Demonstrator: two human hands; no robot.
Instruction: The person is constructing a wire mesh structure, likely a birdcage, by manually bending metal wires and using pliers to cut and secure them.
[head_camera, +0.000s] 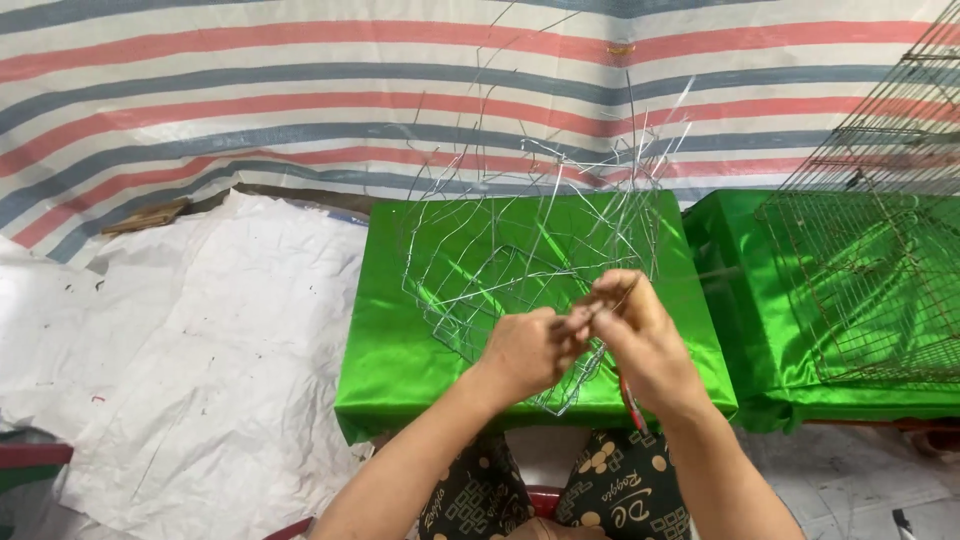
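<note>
Two bare forearms rise from the bottom edge over a lap in black trousers with a gold pattern (610, 490), meeting above a low table covered in shiny green cloth (400, 340). Behind it hangs a wide tarpaulin striped in red, blue and white (250, 110), and crumpled white paper sheeting (190, 350) covers the floor to the left. A second green-draped table (745, 330) stands just beside the first on the right, carrying one finished, darker wire cage (870, 280).

On the near table sits one half-built basket of thin silver wire (500, 270), its loose ends fanning upward in many strands, too many to count. Both wrists bend inward. The left hand (525, 350) is curled, fingers pressed together on a strand at the basket's near rim. The right hand (640, 335) arches over it, its fingertips (600, 300) pinching the same wire where the two hands touch. One slim red-handled tool (632, 400) shows beneath the right palm; whether the hand grips it cannot be told.
</note>
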